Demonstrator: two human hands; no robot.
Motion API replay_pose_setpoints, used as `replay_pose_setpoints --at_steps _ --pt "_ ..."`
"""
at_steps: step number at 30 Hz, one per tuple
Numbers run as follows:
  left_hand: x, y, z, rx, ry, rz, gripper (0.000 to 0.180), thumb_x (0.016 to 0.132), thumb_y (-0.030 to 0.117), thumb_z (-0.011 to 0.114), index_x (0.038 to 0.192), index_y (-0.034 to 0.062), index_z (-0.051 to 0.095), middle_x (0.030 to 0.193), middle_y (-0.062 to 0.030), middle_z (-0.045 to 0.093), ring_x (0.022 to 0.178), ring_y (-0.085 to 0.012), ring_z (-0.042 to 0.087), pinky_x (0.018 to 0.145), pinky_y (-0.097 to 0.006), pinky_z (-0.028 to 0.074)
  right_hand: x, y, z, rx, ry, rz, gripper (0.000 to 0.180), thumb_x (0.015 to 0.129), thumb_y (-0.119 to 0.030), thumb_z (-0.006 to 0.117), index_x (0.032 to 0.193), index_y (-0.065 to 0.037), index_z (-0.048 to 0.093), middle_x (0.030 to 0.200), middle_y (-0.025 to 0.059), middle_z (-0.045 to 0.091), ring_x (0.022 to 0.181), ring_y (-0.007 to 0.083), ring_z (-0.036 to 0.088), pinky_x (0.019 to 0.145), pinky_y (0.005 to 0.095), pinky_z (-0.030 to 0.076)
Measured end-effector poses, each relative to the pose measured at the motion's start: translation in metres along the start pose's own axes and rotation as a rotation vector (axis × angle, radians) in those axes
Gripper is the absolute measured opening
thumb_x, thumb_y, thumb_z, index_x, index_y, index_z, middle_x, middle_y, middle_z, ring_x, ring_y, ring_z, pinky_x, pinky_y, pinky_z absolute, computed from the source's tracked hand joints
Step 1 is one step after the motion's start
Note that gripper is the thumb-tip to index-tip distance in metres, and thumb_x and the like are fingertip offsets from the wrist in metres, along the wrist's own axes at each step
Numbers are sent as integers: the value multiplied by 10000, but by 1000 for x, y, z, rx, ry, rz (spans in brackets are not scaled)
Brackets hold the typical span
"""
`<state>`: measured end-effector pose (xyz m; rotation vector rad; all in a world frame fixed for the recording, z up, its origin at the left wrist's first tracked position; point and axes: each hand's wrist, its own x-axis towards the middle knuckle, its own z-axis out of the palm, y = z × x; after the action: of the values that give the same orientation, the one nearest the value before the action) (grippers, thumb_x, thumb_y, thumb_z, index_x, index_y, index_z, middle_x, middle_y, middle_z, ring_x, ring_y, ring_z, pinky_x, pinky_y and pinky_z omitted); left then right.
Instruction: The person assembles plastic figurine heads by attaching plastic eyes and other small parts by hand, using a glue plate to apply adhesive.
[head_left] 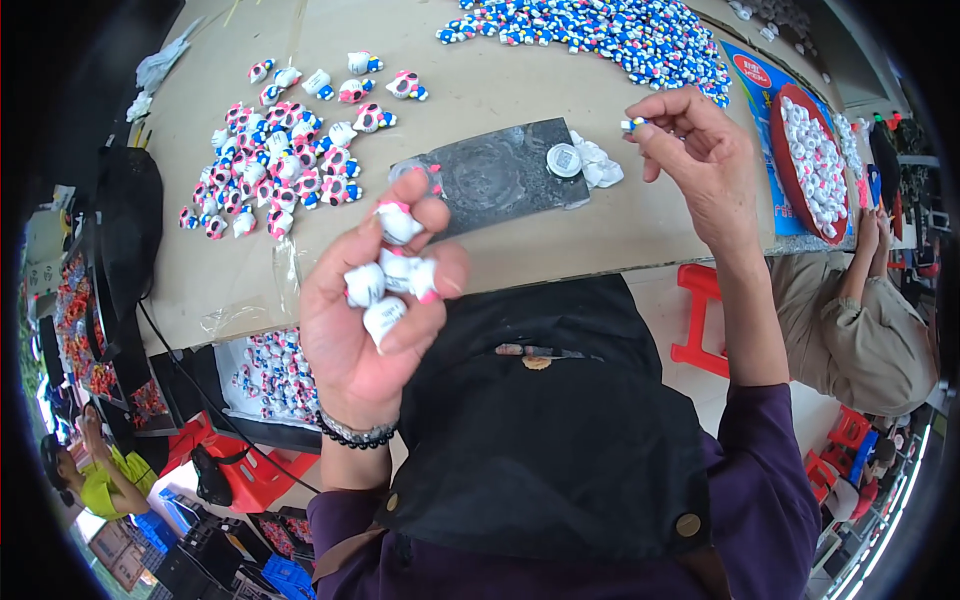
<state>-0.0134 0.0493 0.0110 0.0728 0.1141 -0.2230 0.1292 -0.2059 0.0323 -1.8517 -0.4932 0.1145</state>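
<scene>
My left hand (358, 352) is raised over the near table edge, palm up. Its fingers curl around several small white figurine heads (399, 224) with pink parts. My right hand (708, 160), farther right, pinches a tiny blue, white and yellow figurine body (634, 124) between thumb and fingertips. On the table between the hands lies a dark, worn slab (495, 178). A small round white-lidded container (564, 160) sits on its right end, beside a crumpled white tissue (597, 163). At the slab's left end, a clear small dish (428, 172) is partly hidden by my left fingers.
Assembled figurines (285, 165) spread across the table's left side. A heap of blue bodies (620, 35) lies at the back. A red tray (795, 180) of white heads stands at right, near another person's arm (862, 262). Below the edge is a red stool (700, 320).
</scene>
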Motion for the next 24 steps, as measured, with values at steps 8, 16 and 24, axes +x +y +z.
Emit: replay_pose_setpoints --at_steps 8,16,24 --pt "-1 -34 1 113 -39 -19 409 1022 288 420 1280 -25 472 1053 -160 651 750 -356 635 352 -226 391 7 7 9 -377 -122 -410 95 819 -4 645 911 -17 664 804 66 640 704 185 629 633 282 501" --pt "11 -53 -8 323 139 -135 489 991 220 503 1392 -36 389 952 -99 629 735 -299 661 337 -195 321 10 9 20 -586 -196 -572 103 768 19 666 866 2 638 821 102 620 781 270 609 656 344 487" --pt "14 -50 -22 373 100 -42 379 987 325 523 1181 0 505 905 -101 608 723 -255 655 349 -186 310 10 12 24 -663 -293 -589 144 731 49 634 867 0 628 839 101 589 839 273 592 682 363 497"
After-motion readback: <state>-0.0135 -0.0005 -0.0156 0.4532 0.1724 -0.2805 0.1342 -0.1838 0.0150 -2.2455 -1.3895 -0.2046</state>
